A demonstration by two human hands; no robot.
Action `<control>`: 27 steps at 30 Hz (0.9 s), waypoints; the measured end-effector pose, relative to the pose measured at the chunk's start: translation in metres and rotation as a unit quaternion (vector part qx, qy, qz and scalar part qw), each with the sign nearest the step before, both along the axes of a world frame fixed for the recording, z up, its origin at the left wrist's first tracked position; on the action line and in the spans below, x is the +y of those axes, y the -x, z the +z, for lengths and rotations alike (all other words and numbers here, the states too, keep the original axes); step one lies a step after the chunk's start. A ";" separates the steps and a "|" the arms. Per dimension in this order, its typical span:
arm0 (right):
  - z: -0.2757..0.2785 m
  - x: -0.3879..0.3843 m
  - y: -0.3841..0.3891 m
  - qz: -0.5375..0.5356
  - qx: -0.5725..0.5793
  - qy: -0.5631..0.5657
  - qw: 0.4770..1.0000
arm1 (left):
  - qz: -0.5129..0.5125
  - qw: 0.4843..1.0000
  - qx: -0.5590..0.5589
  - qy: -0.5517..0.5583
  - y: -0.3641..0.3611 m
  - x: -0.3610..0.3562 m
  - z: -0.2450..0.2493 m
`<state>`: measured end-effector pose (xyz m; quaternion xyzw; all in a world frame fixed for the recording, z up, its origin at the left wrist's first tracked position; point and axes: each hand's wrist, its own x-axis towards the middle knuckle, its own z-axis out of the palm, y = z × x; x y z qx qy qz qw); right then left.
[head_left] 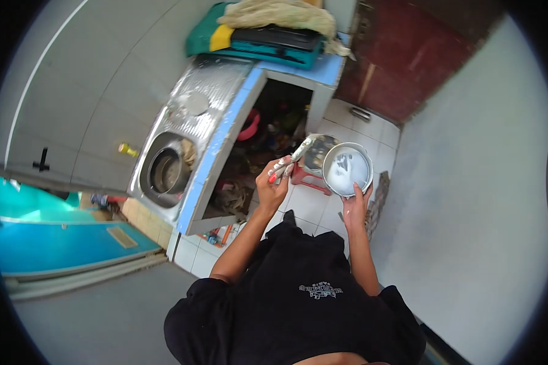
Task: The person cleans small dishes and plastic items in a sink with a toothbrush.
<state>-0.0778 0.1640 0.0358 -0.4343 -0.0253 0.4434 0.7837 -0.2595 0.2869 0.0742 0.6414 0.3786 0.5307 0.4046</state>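
My left hand (273, 187) is closed round the paint-smeared handle of a paintbrush (301, 149), which has a red patch near my fingers. The brush points up and to the right, its far end beside a round metal pot (328, 176). My right hand (357, 205) grips the pot at its near side, thumb over the rim. White paint (342, 182) covers much of the pot's inside, with a grey patch showing through. Behind the pot, a stained container (318, 157) sits on a red stool (307, 180), partly hidden.
To the left runs a counter with a metal sink (145, 176) and blue tiled edge (208, 159). Cloth and a teal case (298, 56) lie at its far end. A pale wall (469, 182) stands close on the right. White floor tiles (307, 204) lie ahead.
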 end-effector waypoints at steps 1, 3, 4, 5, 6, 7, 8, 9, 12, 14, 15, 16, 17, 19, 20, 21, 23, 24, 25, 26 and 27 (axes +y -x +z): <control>0.001 0.017 0.011 0.021 -0.003 0.000 1.000 | 0.027 0.999 -0.008 0.022 0.018 0.007 0.001; 0.001 0.050 0.033 0.058 -0.005 -0.007 0.998 | 0.066 0.998 0.003 0.016 0.052 0.019 0.001; 0.004 0.067 0.043 0.083 -0.003 -0.009 0.996 | 0.096 0.995 0.000 0.030 0.066 0.025 0.003; 0.005 0.081 0.053 0.108 -0.002 -0.014 0.994 | 0.125 0.991 -0.004 0.041 0.079 0.029 0.002; 0.007 0.092 0.062 0.130 -0.010 -0.024 0.991 | 0.148 0.988 -0.015 0.047 0.092 0.032 -0.004; 0.006 0.102 0.070 0.144 -0.012 -0.026 0.989 | 0.175 0.982 -0.042 0.048 0.100 0.034 -0.010; 0.000 0.104 0.079 0.167 -0.017 -0.031 0.985 | 0.198 0.978 -0.042 0.049 0.111 0.026 -0.018; 0.000 0.112 0.092 0.191 -0.015 -0.028 0.981 | 0.223 0.973 -0.034 0.057 0.125 0.024 -0.017; 0.011 0.166 0.103 0.259 -0.010 0.003 0.966 | 0.304 0.945 -0.083 0.085 0.140 0.047 0.010; -0.006 0.188 0.113 0.303 -0.011 0.000 0.953 | 0.349 0.925 -0.112 0.099 0.151 0.050 0.009; -0.008 0.199 0.118 0.314 -0.011 0.004 0.949 | 0.381 0.906 -0.143 0.114 0.156 0.052 0.008; -0.011 0.211 0.125 0.331 -0.008 -0.013 0.943 | 0.402 0.894 -0.140 0.138 0.162 0.055 0.008; -0.017 0.219 0.133 0.347 -0.004 -0.037 0.937 | 0.413 0.890 -0.140 0.134 0.168 0.054 0.003; -0.021 0.243 0.143 0.371 0.013 -0.041 0.928 | 0.458 0.856 -0.191 0.146 0.180 0.065 0.002; -0.023 0.258 0.148 0.393 0.024 -0.031 0.919 | 0.465 0.851 -0.193 0.150 0.188 0.070 -0.005; -0.029 0.269 0.154 0.414 0.035 -0.018 0.909 | 0.472 0.848 -0.192 0.147 0.193 0.077 -0.007; -0.039 0.296 0.162 0.441 0.035 -0.016 0.897 | 0.496 0.814 -0.251 0.171 0.201 0.091 -0.013; -0.045 0.308 0.168 0.455 0.033 0.001 0.890 | 0.497 0.808 -0.257 0.186 0.208 0.098 -0.016; -0.054 0.319 0.174 0.470 0.032 0.016 0.882 | 0.503 0.803 -0.258 0.185 0.210 0.104 -0.018; -0.063 0.330 0.182 0.469 0.011 0.029 0.883 | 0.503 0.796 -0.277 0.190 0.210 0.111 -0.020; -0.073 0.340 0.188 0.475 0.012 0.032 0.879 | 0.503 0.789 -0.294 0.194 0.212 0.117 -0.023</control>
